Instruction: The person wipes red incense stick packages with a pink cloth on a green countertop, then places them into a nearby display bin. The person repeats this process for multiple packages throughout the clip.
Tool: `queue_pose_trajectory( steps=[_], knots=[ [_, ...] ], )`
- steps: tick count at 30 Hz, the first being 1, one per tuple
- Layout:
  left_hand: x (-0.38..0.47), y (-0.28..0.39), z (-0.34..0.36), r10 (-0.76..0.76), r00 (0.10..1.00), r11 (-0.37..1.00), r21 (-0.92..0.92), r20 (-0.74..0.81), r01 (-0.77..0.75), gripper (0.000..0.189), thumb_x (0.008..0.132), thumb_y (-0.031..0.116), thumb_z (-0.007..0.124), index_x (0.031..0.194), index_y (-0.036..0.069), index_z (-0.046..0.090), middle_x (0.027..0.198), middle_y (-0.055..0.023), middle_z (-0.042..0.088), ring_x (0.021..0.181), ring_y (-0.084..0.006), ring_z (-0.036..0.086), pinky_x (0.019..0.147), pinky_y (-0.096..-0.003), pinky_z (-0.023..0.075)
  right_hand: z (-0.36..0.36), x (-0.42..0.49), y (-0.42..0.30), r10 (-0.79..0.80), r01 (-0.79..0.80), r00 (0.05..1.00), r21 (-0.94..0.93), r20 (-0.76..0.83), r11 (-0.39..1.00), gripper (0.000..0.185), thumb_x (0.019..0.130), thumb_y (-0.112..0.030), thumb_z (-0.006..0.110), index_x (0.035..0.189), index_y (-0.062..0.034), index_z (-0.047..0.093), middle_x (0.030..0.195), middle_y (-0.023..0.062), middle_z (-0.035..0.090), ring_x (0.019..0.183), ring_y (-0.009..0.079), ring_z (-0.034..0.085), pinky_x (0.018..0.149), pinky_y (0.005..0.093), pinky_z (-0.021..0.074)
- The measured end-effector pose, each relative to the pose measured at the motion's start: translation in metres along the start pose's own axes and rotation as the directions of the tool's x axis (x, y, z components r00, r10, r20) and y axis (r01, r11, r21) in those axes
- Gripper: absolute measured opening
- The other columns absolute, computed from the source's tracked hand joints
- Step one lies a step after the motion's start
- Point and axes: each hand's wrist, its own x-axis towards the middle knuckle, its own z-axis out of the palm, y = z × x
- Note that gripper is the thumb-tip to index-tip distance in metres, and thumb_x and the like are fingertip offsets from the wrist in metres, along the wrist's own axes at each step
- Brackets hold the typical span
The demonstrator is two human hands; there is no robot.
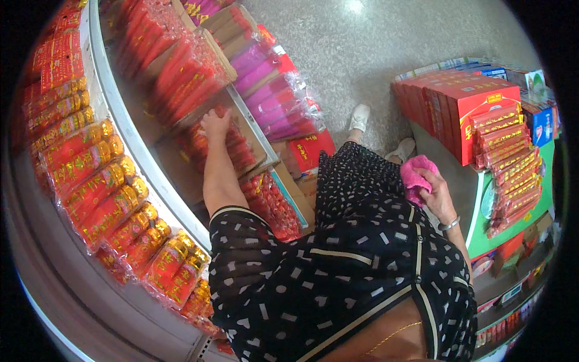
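My left hand (216, 123) reaches down into an open cardboard box on the lower shelf. Its fingers rest on red plastic-wrapped packages (235, 147); whether they grip one cannot be told. More tall red wrapped packages (192, 81) stand in the box just beyond it. Held beside my body, my right hand (435, 190) is closed on a bright pink cloth (414, 176), which bunches out past the fingers. A metal bangle circles that wrist.
Red packets with gold caps (97, 167) line the upper shelf, behind a white shelf edge (131, 122). Purple packages (271, 97) stand in boxes near the floor. To the right, a green-sided display stand (479, 194) bears red boxes (488, 97) and stacked red packets (511, 158).
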Motion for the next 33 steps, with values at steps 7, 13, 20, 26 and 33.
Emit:
queue_pose_trajectory(
  steps=[7,13,20,26,33],
  knots=[
    [-0.051,-0.034,0.042,-0.023,0.978,0.999,-0.037,-0.209,0.015,0.07,0.078,0.053,0.062,0.131,0.012,0.043,0.137,-0.0167,0.037,0.127,-0.038,0.035,0.098,-0.0656,0.0248,0.001,-0.002,0.007,-0.005,0.005,1.0,-0.012,0.023,1.0,0.045,0.07,0.003,0.056,0.115,-0.0019,0.056,0.116,0.0213,0.055,0.112,0.0365,0.052,0.097,0.0356,0.0404],
    [-0.137,-0.001,0.041,0.157,0.985,0.977,0.159,-0.072,-0.144,0.079,0.082,0.037,0.061,0.146,0.018,0.019,0.152,-0.0173,0.007,0.137,-0.0451,0.011,0.099,-0.0714,0.0184,0.002,-0.002,0.01,-0.026,0.025,0.999,-0.017,-0.043,1.0,0.046,0.069,0.003,0.058,0.115,-0.0027,0.057,0.117,0.022,0.055,0.11,0.0375,0.054,0.096,0.0368,0.0416],
    [-0.082,-0.012,0.04,0.184,0.981,0.982,-0.03,-0.065,-0.186,0.089,0.079,0.029,0.067,0.148,0.02,0.011,0.153,-0.0186,0.002,0.136,-0.049,0.011,0.1,-0.0657,0.0262,0.001,-0.01,0.012,0.007,-0.008,1.0,-0.036,-0.029,0.999,0.044,0.07,0.002,0.058,0.114,-0.0028,0.057,0.115,0.023,0.054,0.107,0.0387,0.055,0.093,0.0382,0.0434],
    [-0.068,-0.019,0.055,0.222,0.95,0.934,-0.231,-0.218,-0.271,0.091,0.081,0.028,0.066,0.145,-0.001,0.008,0.149,-0.0302,0.004,0.135,-0.0491,0.011,0.11,-0.0511,0.019,0.003,-0.007,0.017,0.01,-0.011,1.0,-0.099,-0.012,0.995,0.044,0.071,0.0,0.058,0.114,-0.0041,0.057,0.117,0.0231,0.054,0.106,0.0399,0.054,0.092,0.0398,0.0437],
    [0.003,-0.032,0.078,-0.008,0.966,0.907,-0.408,-0.259,-0.102,0.089,0.084,0.039,0.06,0.142,-0.008,0.012,0.142,-0.041,0.003,0.135,-0.0501,0.012,0.111,-0.0486,0.0186,-0.004,-0.003,0.014,0.045,-0.045,0.999,-0.069,-0.005,0.997,0.046,0.069,0.002,0.057,0.114,-0.0024,0.056,0.116,0.0203,0.056,0.109,0.038,0.053,0.096,0.0392,0.0406]
  ],
)
